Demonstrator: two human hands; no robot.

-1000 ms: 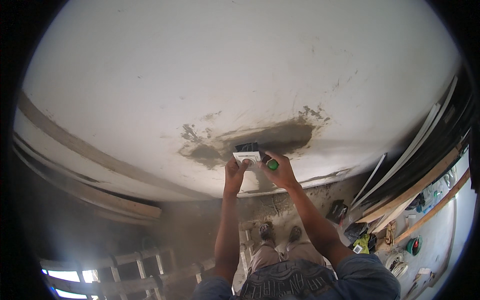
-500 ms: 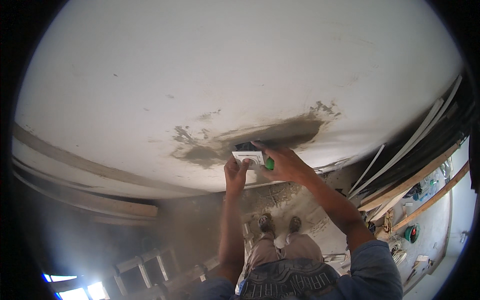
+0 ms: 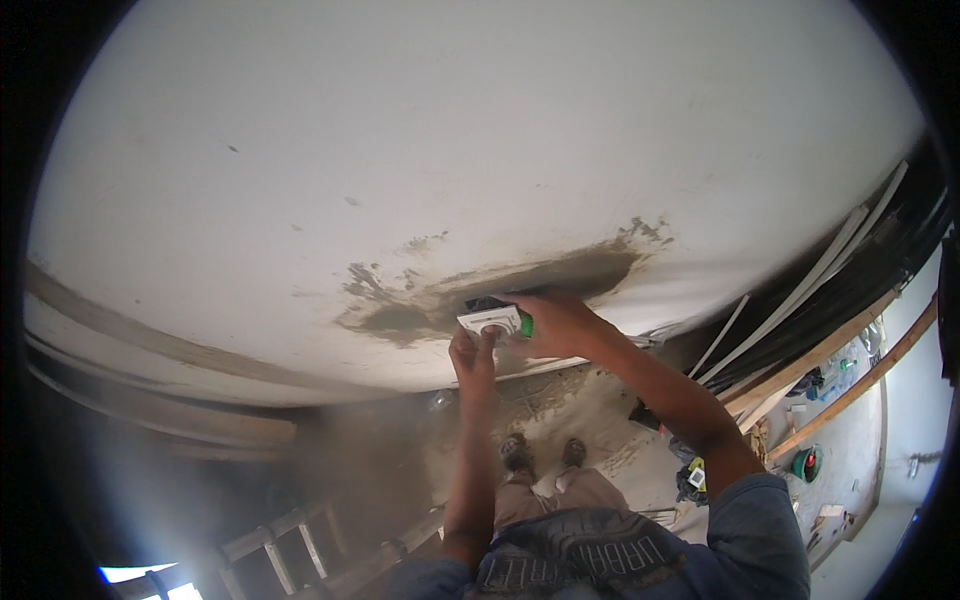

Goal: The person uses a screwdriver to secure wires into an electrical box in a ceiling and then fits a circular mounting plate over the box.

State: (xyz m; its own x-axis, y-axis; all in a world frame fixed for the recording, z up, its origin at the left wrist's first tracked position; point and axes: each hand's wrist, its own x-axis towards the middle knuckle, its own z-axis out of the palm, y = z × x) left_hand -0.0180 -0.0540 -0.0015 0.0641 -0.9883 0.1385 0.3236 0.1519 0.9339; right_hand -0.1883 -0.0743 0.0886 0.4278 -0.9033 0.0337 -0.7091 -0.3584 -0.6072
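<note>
My left hand (image 3: 472, 358) grips a white square wall socket (image 3: 494, 319) by its lower left, thumb on its front. The socket is tilted, its face toward me, just off the wall. Behind its upper edge shows a dark wall box opening (image 3: 484, 302), set in a patch of grey-brown plaster (image 3: 592, 268). My right hand (image 3: 560, 324) is closed at the socket's right side, its forefinger reaching toward the opening. A bright green thing (image 3: 527, 326), perhaps a tool handle, pokes out of that hand; the rest of it is hidden.
A white wall (image 3: 480, 150) rises in front of me. Wooden boards (image 3: 860, 400) and pale strips (image 3: 800, 295) lean at the right, past a dark sheet. A green bucket (image 3: 806, 463) stands on the littered floor there. A ladder-like frame (image 3: 280, 560) is at lower left.
My view has shifted slightly. Both hands stay at the socket, which has turned a little, and the right forefinger lies closer along the box's edge.
</note>
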